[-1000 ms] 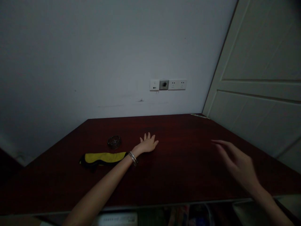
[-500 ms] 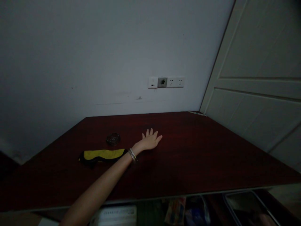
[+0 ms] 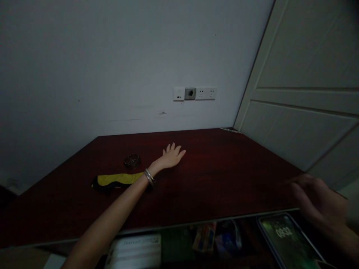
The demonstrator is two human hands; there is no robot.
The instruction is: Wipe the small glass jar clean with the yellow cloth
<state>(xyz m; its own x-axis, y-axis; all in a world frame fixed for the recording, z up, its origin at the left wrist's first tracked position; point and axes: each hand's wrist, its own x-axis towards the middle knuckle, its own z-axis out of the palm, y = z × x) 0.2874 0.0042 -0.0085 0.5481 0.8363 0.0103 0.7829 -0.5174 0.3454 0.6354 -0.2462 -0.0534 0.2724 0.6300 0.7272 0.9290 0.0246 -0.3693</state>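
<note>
My left hand point(image 3: 169, 157) is over the dark red tabletop point(image 3: 224, 168) with its fingers spread, holding nothing; a metal bracelet point(image 3: 149, 177) circles the wrist. The left forearm passes over the right end of a yellow and black pouch point(image 3: 117, 180). Just behind the pouch lies a dark, glassy round dish point(image 3: 132, 161). At the right, my right hand point(image 3: 319, 198) is above the table's front edge, close to a phone point(image 3: 286, 235) with a lit screen. Motion blurs its bent fingers, and whether anything is between them cannot be made out.
Below the table edge sit a white box point(image 3: 134, 250), a colourful packet point(image 3: 204, 237) and a blue item point(image 3: 228, 237). Wall sockets point(image 3: 206, 93) are set in the wall behind. A pale panelled door point(image 3: 303, 130) borders the right side.
My right hand has come up into view at the right, above the phone, whose screen is now lit. My left hand remains spread over the table; the whole view has shifted slightly.
</note>
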